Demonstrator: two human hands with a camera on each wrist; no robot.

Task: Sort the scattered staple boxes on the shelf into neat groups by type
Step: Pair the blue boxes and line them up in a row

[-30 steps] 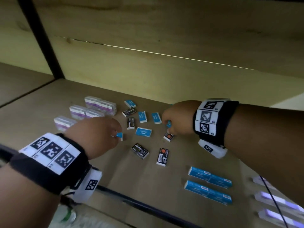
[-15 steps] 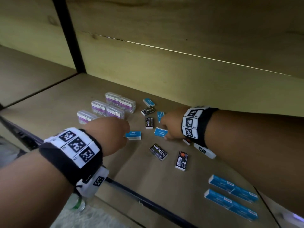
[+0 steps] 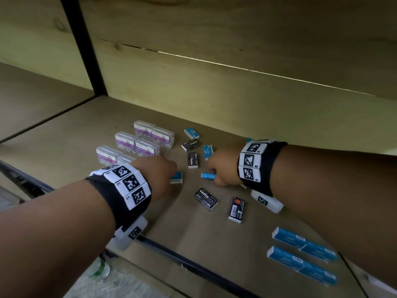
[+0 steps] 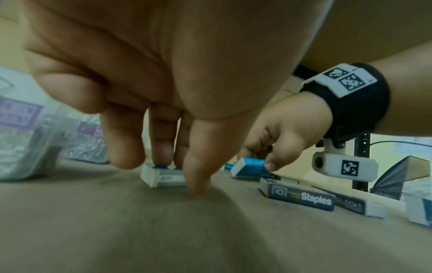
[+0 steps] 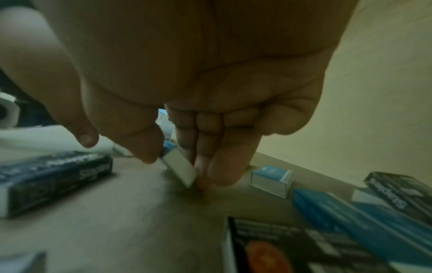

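The left hand (image 3: 160, 175) has its grip down on a small blue box (image 3: 176, 177) lying flat on the shelf (image 3: 64, 138): fingertips (image 4: 161, 153) press its top and the thumb sits against its near side. The right hand (image 3: 223, 168) pinches a second blue box (image 3: 208, 175) between thumb and fingers, tilted up on one edge.

Between and around the hands lie black boxes (image 3: 205, 199) printed "Staples" beside a "10" mark; one black box (image 3: 236, 209) shows an orange dot and a barcode. More small blue boxes (image 3: 191, 133) lie farther back. Clear cases (image 3: 144, 137) with purple labels sit grouped at the left; their writing is too small to read. Long blue boxes (image 3: 300, 252) lie in two rows at the right front.

The shelf is brown board with a dark front rail (image 3: 193, 263), a pale wood back wall (image 3: 214, 93) and a black upright post (image 3: 86, 50).
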